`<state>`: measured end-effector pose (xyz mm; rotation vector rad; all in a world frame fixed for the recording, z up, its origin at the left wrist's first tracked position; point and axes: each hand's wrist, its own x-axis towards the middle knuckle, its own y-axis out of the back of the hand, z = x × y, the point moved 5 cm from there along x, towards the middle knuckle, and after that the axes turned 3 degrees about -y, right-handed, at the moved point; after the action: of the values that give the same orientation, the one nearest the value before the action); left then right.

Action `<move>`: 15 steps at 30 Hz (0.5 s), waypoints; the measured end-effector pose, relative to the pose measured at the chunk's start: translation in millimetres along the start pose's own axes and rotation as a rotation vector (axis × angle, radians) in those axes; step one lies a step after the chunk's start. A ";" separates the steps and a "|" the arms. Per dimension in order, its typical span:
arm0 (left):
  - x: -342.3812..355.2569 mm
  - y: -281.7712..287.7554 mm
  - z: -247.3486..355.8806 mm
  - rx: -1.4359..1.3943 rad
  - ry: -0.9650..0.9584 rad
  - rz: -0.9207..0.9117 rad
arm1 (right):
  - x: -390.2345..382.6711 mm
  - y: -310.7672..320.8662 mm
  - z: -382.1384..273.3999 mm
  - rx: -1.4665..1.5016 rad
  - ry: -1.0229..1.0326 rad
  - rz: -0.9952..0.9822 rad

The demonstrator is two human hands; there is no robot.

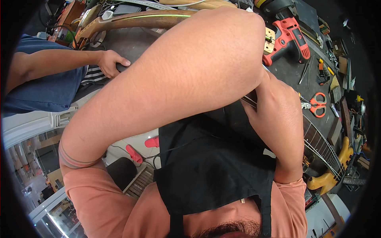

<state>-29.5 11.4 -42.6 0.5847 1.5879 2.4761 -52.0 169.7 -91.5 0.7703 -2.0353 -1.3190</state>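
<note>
My left arm reaches across the view. The back of my left hand (236,33) is bent over at the top, beside a brass-coloured plate (270,40); its fingers are hidden. Tucked below it, my right hand (278,97) looks curled closed, with its fingertips and anything in them out of sight. Under the right wrist runs the strung, fretted neck (317,137) of a guitar, whose yellowish wooden body (328,178) lies at the right. Thin strings also show beside the right thumb.
A red-and-black cordless drill (287,41) lies beyond my hands. Orange-handled scissors (317,105) rest to their right, among several small tools. Another guitar neck (147,19) lies at the back. At the left, another person's hand (111,63) holds a dark object.
</note>
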 end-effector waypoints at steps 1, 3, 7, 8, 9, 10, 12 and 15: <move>-2.1 -4.2 2.9 0.104 -0.086 -0.013 | -0.1 -0.1 0.4 0.001 -0.002 0.002; -2.7 -5.8 4.9 0.151 -0.133 0.012 | -0.2 0.0 0.6 0.002 -0.005 -0.002; -4.3 1.6 0.7 -0.096 0.102 0.110 | 0.6 1.7 -1.4 0.002 -0.016 -0.023; -3.6 4.6 -1.5 -0.186 0.197 0.112 | 0.7 2.0 -2.0 -0.001 -0.014 -0.023; -3.4 10.5 -1.1 -0.248 0.183 0.088 | 0.8 2.1 -2.3 -0.005 -0.012 -0.023; -4.9 19.4 -1.9 -0.311 0.166 0.065 | 0.6 2.0 -1.8 -0.005 -0.018 -0.022; 0.4 23.9 -1.1 -0.325 0.210 -0.014 | -0.1 1.6 0.0 -0.005 -0.030 -0.020; 3.0 26.6 2.0 -0.326 0.266 -0.069 | -0.1 1.3 -0.8 -0.005 -0.018 -0.014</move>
<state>-29.1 2.6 -17.3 0.1562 1.2083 2.7656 -51.6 169.7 -90.0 0.7748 -2.0432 -1.3426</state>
